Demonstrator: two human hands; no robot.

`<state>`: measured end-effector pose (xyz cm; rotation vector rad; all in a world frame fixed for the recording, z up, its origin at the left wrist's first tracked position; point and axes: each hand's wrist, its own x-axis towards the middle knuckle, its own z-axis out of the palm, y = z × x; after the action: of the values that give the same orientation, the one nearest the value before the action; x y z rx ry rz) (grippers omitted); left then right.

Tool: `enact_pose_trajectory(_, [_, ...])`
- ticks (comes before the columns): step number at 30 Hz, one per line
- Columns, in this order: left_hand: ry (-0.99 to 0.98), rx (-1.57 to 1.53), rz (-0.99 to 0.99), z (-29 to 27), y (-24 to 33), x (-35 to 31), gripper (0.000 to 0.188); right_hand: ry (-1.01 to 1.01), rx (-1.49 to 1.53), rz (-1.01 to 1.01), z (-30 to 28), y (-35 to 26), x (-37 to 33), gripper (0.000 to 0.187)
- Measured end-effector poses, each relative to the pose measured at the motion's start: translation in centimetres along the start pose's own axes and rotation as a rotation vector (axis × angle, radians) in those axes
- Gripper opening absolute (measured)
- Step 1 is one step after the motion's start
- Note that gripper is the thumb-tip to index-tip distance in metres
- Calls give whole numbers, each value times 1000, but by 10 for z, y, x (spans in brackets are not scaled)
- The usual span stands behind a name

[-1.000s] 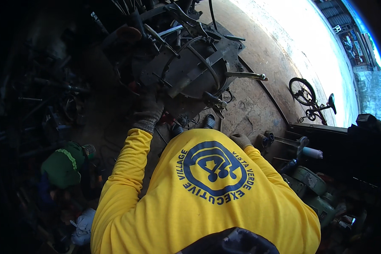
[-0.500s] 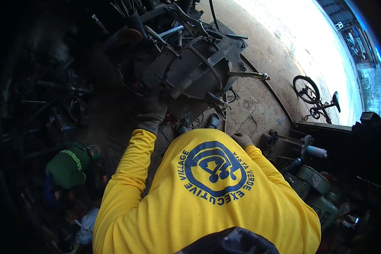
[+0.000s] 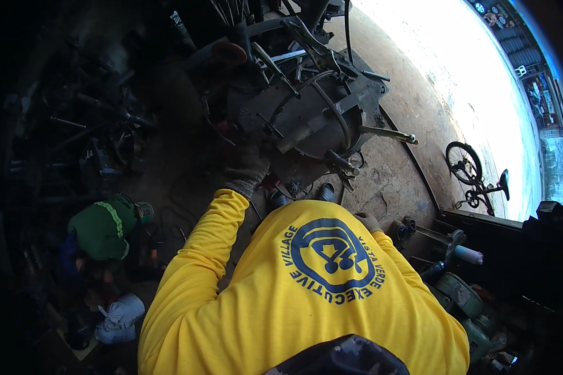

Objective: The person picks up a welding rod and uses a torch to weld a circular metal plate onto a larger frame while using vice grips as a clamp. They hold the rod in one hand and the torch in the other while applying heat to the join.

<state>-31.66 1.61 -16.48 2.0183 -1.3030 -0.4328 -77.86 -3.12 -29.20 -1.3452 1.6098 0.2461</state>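
My left hand (image 3: 247,167), in a dark knitted glove, reaches to the near left side of a steel worktable (image 3: 281,100). Deep shadow hides its fingers, so I cannot see what they hold, if anything. Something red (image 3: 269,183) shows just beside that glove. On the tabletop lie a curved metal rod (image 3: 334,106), a flat bar (image 3: 297,136) and several locking clamps, one clamp (image 3: 388,133) jutting out past the right edge. My right hand (image 3: 368,221), gloved too, is low beside my body, far from the tabletop; its fingers are mostly hidden by my yellow sleeve and shirt.
A bicycle (image 3: 472,175) stands at the right near the bright opening. Green machinery (image 3: 460,297) and a metal stand (image 3: 444,237) are close on my right. At left are a green, lime-striped garment or bag (image 3: 106,228), a white bundle (image 3: 120,317) and dark scrap metal (image 3: 112,137).
The view has shifted, so the worktable and bicycle sit farther right and lower in the picture. My left hand stays by the table's near left side; my right stays low beside me.
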Motion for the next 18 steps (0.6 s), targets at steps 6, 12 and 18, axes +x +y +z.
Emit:
enact_pose_trajectory(6, [-10,-51,-17,3,-9,-1,36,-23,0,5,-7,-16,-8,47])
enact_pose_trajectory(12, [2,-2,-14,-4,6,-1,35,-15,33,17,-6,-9,-12,46])
enact_pose_trajectory(18, [-9,-52,-7,-8,8,-1,35,11,-30,26,-1,-16,-17,44])
